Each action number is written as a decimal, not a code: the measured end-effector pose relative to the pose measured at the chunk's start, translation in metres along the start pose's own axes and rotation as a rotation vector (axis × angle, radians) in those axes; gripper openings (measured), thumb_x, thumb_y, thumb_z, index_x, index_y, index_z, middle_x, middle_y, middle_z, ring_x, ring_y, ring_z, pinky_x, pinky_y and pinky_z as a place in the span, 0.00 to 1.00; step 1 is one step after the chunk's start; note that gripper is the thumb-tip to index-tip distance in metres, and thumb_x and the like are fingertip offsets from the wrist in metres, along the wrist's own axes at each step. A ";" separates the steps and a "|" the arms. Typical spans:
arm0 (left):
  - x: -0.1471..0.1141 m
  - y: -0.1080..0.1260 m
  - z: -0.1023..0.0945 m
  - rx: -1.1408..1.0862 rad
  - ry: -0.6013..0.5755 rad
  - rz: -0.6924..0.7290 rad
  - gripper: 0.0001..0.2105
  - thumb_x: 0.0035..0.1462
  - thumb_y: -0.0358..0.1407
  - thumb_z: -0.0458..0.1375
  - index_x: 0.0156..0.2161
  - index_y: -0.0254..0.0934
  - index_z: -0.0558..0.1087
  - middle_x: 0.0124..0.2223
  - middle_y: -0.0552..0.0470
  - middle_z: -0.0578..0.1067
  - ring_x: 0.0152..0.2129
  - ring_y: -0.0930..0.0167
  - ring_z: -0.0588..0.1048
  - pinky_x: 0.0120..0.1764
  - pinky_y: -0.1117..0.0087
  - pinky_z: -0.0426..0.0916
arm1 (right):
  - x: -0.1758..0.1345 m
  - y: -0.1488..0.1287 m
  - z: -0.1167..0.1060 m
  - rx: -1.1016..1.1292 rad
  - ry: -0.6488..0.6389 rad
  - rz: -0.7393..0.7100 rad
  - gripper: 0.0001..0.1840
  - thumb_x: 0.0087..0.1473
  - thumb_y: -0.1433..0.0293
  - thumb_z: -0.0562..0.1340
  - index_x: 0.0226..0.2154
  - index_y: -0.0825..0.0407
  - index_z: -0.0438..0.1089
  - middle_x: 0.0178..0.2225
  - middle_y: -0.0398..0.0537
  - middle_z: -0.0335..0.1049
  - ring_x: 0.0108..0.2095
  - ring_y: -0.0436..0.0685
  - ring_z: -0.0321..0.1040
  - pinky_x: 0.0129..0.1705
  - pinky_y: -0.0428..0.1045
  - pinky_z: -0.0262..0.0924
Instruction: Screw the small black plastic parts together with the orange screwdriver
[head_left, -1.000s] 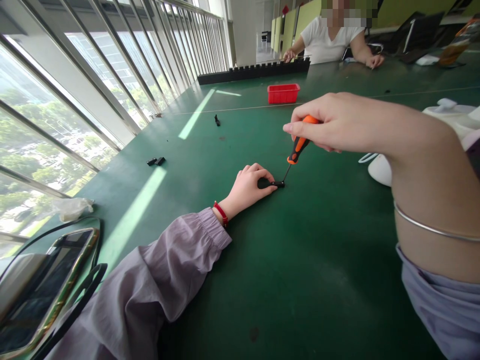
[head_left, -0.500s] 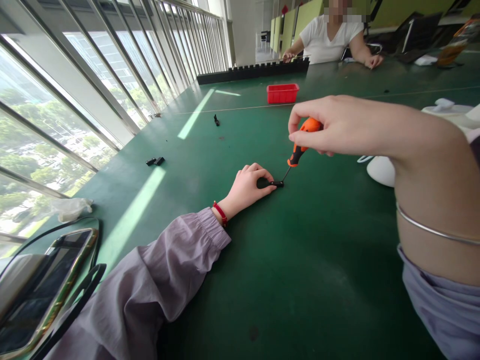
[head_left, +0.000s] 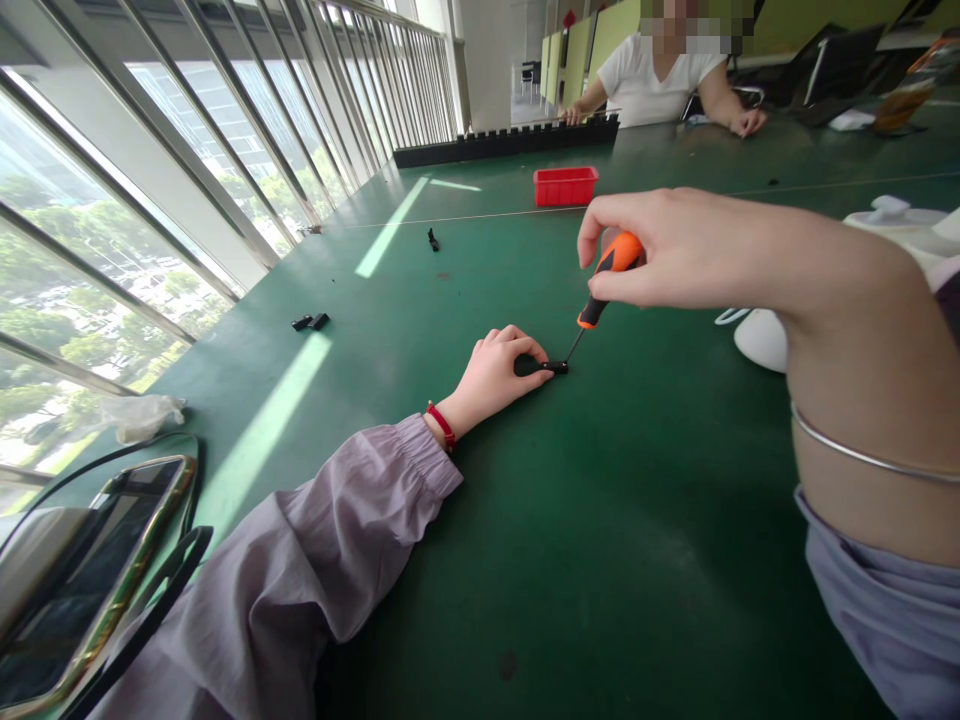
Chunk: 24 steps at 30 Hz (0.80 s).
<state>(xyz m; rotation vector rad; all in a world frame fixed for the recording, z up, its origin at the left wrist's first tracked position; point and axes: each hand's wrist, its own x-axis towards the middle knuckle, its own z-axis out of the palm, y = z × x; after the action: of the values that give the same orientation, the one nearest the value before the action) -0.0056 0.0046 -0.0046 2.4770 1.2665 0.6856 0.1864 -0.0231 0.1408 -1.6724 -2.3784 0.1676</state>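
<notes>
Now, left hand: our left hand (head_left: 495, 375) lies flat on the green table (head_left: 600, 560), thumb and forefinger closed on a small black part (head_left: 541, 367) and pinning it to the table top.
Right hand: our right hand (head_left: 660, 245) is curled shut round the orange top of a screwdriver (head_left: 604, 280), fingertips on the handle, wrist held above the table.
Tool: we see the screwdriver tilted, its handle leaning up and to the right, its thin shaft running down-left to the near end of the black part; whether the tip sits fully in a screw head is too small to tell.
Part: it rests on the table just right of our left fingertips, between the two hands.
Doing it well: we judge that the shaft should stand nearer upright over the screw, so the tip does not ride out; we press lightly downward while we twist with the fingertips only.
Holding: we keep the left pinch firm and low, fingers clear of the tip, so the part cannot spin.
Risk: a slip could jab the left thumb or flick the part away.
Nearby: a red tray (head_left: 565, 186) and loose black pieces (head_left: 311, 322) lie well apart from the work; a phone (head_left: 90, 570) lies by our left elbow; another person (head_left: 660, 80) sits at the far end.
</notes>
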 end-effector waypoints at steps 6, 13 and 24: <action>0.000 0.001 0.000 -0.004 0.006 0.001 0.08 0.52 0.41 0.60 0.36 0.40 0.74 0.41 0.51 0.71 0.40 0.66 0.68 0.46 0.63 0.62 | -0.004 -0.005 -0.004 0.024 -0.064 0.006 0.24 0.58 0.50 0.47 0.31 0.49 0.67 0.22 0.45 0.62 0.20 0.51 0.56 0.26 0.50 0.49; -0.001 0.002 -0.001 -0.007 -0.004 -0.014 0.08 0.52 0.40 0.60 0.36 0.39 0.74 0.41 0.50 0.71 0.41 0.65 0.67 0.47 0.62 0.62 | -0.004 0.000 -0.003 -0.005 0.018 -0.034 0.13 0.52 0.59 0.58 0.38 0.47 0.65 0.30 0.46 0.68 0.25 0.52 0.60 0.28 0.50 0.49; -0.001 0.001 0.000 -0.006 -0.004 -0.012 0.08 0.52 0.41 0.60 0.36 0.40 0.74 0.41 0.51 0.71 0.41 0.65 0.68 0.47 0.62 0.62 | -0.008 -0.003 -0.005 0.023 0.002 0.018 0.16 0.56 0.54 0.54 0.37 0.46 0.67 0.26 0.47 0.66 0.23 0.53 0.58 0.27 0.51 0.48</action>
<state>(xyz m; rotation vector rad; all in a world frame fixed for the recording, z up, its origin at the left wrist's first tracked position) -0.0055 0.0033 -0.0040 2.4629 1.2746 0.6798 0.1881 -0.0320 0.1456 -1.6830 -2.3518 0.1959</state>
